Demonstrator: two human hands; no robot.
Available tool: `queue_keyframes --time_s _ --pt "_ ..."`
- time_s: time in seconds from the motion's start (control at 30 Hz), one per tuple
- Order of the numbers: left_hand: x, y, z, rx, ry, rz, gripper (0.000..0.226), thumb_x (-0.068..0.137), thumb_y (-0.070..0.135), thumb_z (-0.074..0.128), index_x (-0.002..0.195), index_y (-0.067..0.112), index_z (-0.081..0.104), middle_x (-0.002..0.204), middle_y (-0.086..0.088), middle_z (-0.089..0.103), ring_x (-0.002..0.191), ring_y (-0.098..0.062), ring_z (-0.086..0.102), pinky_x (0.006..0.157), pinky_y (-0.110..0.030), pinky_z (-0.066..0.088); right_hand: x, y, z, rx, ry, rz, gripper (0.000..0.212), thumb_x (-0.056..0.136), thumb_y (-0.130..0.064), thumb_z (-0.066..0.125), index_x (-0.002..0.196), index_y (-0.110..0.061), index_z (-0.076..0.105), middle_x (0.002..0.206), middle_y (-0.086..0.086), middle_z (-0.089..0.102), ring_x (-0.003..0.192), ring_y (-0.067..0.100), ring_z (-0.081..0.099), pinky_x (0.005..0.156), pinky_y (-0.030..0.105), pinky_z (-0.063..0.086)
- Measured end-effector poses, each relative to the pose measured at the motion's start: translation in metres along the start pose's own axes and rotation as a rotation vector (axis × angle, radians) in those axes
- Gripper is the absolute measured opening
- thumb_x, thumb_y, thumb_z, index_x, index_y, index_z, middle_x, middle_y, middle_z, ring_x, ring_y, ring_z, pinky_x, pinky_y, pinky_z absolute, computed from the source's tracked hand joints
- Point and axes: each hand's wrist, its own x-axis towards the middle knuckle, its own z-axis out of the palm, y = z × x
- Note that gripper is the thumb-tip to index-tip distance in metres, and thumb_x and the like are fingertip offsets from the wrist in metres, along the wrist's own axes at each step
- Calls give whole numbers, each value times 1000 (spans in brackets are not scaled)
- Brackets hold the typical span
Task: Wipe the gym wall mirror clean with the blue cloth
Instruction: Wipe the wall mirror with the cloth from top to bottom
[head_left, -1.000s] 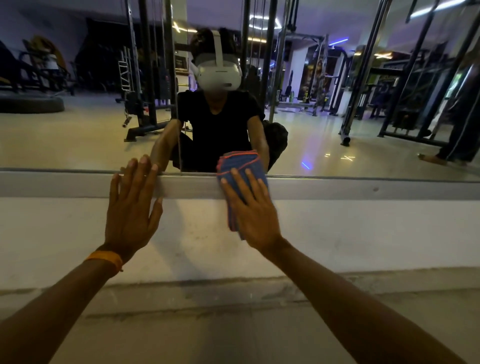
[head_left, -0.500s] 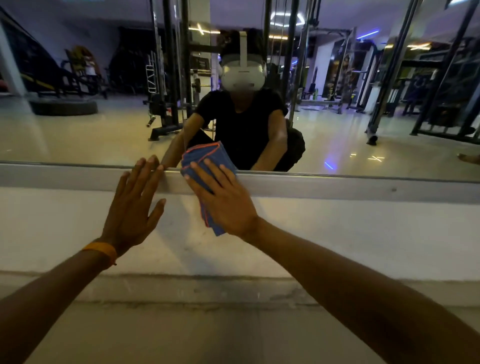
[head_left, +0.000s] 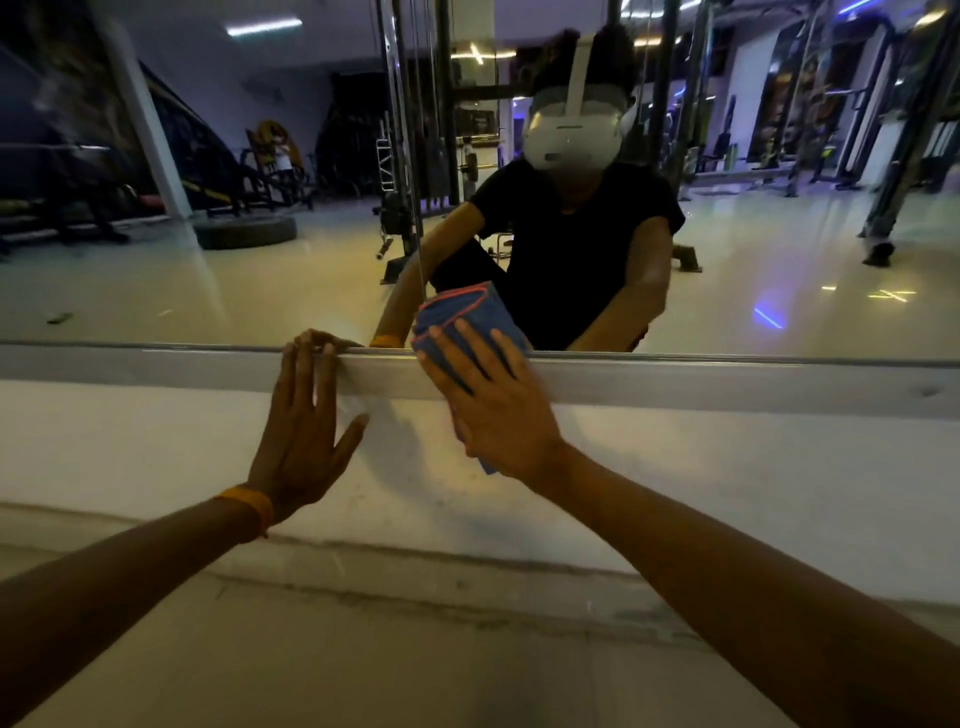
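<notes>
The wall mirror (head_left: 208, 280) fills the upper half of the view, and its metal bottom frame (head_left: 727, 382) runs across the middle. A folded blue cloth (head_left: 470, 312) with a red edge lies against the mirror's lower edge and the frame. My right hand (head_left: 493, 405) presses the cloth flat with straight fingers. My left hand (head_left: 304, 431), with an orange wristband, rests flat on the white wall, its fingertips on the frame just left of the cloth.
Below the frame is a white wall band (head_left: 753, 483) and a concrete floor (head_left: 415, 665). The mirror reflects a crouching person in a black shirt, gym machines, a vertical pole (head_left: 410, 156) and a tyre (head_left: 244, 231).
My right hand has slid the cloth leftwards along the mirror's bottom edge, closer to my left hand. My view has panned left. The left hand stays on the wall and frame.
</notes>
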Motion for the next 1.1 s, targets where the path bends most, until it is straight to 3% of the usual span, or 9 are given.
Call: queue_keyframes --time_s 0.13,0.3,0.4,0.5,0.6,0.7,0.8,0.97,1.1 --pt "-4 -21 -13 -27 -34 30 81 103 52 38 166 9 9 174 -11 2 161 -31 4 124 -65 22 19 -25 3 30 -18 -6 68 99 -23 53 163 -18 28 170 8 21 158 32 14 130 49 6" --pt "-5 -47 -18 -38 94 -50 76 102 46 37 167 18 8 174 -12 3 161 -33 3 124 -69 13 -65 60 -25 -102 -4 77 61 106 -31 49 162 -17 28 167 12 28 156 35 22 128 51 13" --pt "2 -63 -9 -44 157 -94 77 101 47 36 166 14 12 174 -15 4 161 -36 2 123 -71 11 -100 103 -50 -153 -76 114 56 109 -33 39 162 -15 29 168 14 25 156 38 19 126 55 17" --pt "4 -64 7 -14 205 -107 77 102 50 31 166 11 11 173 -18 2 160 -37 0 124 -69 6 -88 88 -47 -167 -97 157 59 107 -31 43 162 -17 28 171 10 16 158 36 12 126 56 15" --pt "8 -63 16 -1 244 -100 77 104 53 28 165 8 14 172 -21 4 160 -40 1 123 -70 6 -42 41 -25 -115 -106 34 56 108 -28 40 163 -20 27 171 8 17 159 33 11 128 53 14" --pt "6 -72 11 -8 238 -38 76 103 48 35 165 9 18 173 -19 5 160 -40 4 123 -69 8 16 -14 -6 -68 -96 -58 55 110 -30 39 163 -21 24 170 6 17 158 32 16 129 50 13" --pt "3 -87 -2 -55 181 68 72 102 43 37 164 10 23 174 -15 6 160 -36 5 123 -69 12 38 -46 1 -64 -113 -6 59 109 -31 45 163 -20 25 170 6 19 158 31 16 128 50 13" --pt "-5 -136 -22 -52 198 -92 70 102 48 34 165 20 23 174 -15 3 160 -37 1 124 -68 7 -25 4 -37 -159 -230 62 64 108 -34 43 165 -20 17 171 11 16 159 35 11 125 56 22" --pt "-11 -164 -22 -57 150 -16 70 103 47 34 165 18 20 174 -12 1 160 -37 0 123 -70 8 -47 19 -62 -179 -311 209 64 107 -33 35 166 -24 11 171 12 11 158 39 9 122 64 22"
